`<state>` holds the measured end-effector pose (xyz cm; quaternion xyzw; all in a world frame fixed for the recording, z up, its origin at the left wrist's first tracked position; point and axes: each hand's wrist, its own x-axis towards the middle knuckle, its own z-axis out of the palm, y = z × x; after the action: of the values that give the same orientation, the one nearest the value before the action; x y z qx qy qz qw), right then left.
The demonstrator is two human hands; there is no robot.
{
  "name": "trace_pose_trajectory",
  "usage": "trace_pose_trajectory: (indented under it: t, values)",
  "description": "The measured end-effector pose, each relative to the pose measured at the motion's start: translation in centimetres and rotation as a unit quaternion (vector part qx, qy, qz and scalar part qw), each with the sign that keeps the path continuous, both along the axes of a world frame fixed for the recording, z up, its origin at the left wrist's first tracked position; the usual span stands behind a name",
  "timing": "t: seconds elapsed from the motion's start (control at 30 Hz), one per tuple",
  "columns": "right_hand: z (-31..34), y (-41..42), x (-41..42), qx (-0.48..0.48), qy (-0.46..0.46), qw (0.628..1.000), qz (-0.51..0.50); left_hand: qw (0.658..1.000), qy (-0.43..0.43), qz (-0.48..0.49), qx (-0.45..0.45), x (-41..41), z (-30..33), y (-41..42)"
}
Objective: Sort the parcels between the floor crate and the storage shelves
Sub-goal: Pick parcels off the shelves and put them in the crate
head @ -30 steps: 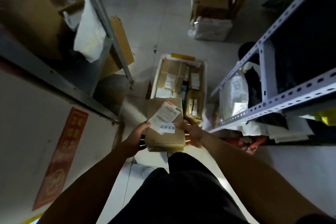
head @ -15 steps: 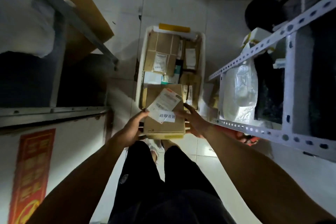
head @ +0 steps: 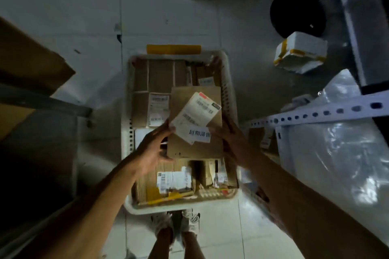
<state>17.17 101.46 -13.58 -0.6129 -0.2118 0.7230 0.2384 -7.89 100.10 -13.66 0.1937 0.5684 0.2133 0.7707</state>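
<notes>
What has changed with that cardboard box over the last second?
The cardboard box was carried forward from in front of the person's body until it hung over the white floor crate. The left hand and right hand kept hold of its sides. The parcels in the crate stayed put.

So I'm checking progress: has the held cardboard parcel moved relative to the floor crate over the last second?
Yes. The cardboard parcel, held by the left hand and right hand, moved forward from the crate's near end to over its middle.
</notes>
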Motion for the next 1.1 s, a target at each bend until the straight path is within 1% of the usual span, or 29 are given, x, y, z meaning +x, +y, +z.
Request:
trace_pose_trajectory:
  t: [0.1,0.17,0.23,0.27,0.33,0.37,0.43,0.5,0.57,0.63,0.67,0.77,0.83,0.87,0.93,0.97,1.0,1.07,1.1]
  values:
    - [-2.2,4.8,0.9,0.044,-0.04,0.998,-0.024,1.0,-0.003,0.002,0.006,1.8,-3.3,5.6]
    - [-4.1,7.6,1.8,0.071,-0.1,0.992,-0.021,1.0,-0.006,0.0,0.021,3.1,-5.8,8.9]
    - [-6.0,9.7,2.9,0.098,-0.174,0.98,0.005,0.999,0.001,-0.011,0.042,4.6,-7.8,11.5]
    - [-6.9,10.1,3.5,0.106,-0.199,0.974,0.021,0.998,0.017,-0.029,0.046,5.6,-8.8,12.4]
    - [-8.8,9.8,4.2,0.106,-0.245,0.961,0.065,0.992,0.087,-0.079,0.046,7.6,-10.8,12.9]
    - [-9.6,9.3,4.3,0.099,-0.276,0.951,0.103,0.987,0.119,-0.1,0.045,8.4,-11.7,12.5]
    - [-10.8,7.8,3.8,0.083,-0.352,0.914,0.182,0.983,0.138,-0.103,0.059,9.4,-13.1,11.1]
    - [-11.4,6.9,3.1,0.092,-0.422,0.877,0.209,0.983,0.144,-0.067,0.088,9.7,-13.9,10.0]
    - [-11.5,7.0,2.7,0.103,-0.473,0.846,0.223,0.981,0.16,-0.061,0.095,9.7,-13.9,9.9]
    - [-11.2,7.0,2.3,0.092,-0.503,0.822,0.251,0.975,0.18,-0.078,0.1,9.6,-13.6,10.1]
    - [-10.8,6.9,2.2,0.079,-0.508,0.816,0.264,0.973,0.191,-0.087,0.101,9.6,-13.4,10.1]
    - [-8.6,6.5,1.5,0.064,-0.493,0.819,0.285,0.969,0.205,-0.094,0.098,9.0,-12.1,9.8]
    - [-6.5,6.2,0.6,0.069,-0.49,0.815,0.301,0.96,0.229,-0.12,0.104,8.3,-10.2,9.2]
    - [-5.5,6.0,0.0,0.074,-0.492,0.807,0.319,0.949,0.25,-0.147,0.122,7.8,-9.2,8.7]
    - [-3.3,5.5,-1.4,0.088,-0.492,0.785,0.367,0.91,0.296,-0.215,0.195,6.6,-6.8,7.3]
    - [-2.2,5.3,-2.2,0.097,-0.495,0.768,0.394,0.88,0.323,-0.258,0.235,6.0,-5.5,6.5]
    - [-1.1,4.9,-2.9,0.108,-0.502,0.745,0.426,0.838,0.361,-0.308,0.269,5.2,-4.1,5.7]
    - [1.9,3.7,-4.6,0.129,-0.517,0.684,0.498,0.754,0.43,-0.386,0.312,3.8,-0.6,3.8]
    - [3.9,3.0,-5.5,0.14,-0.521,0.656,0.528,0.723,0.455,-0.407,0.323,3.1,1.7,2.6]
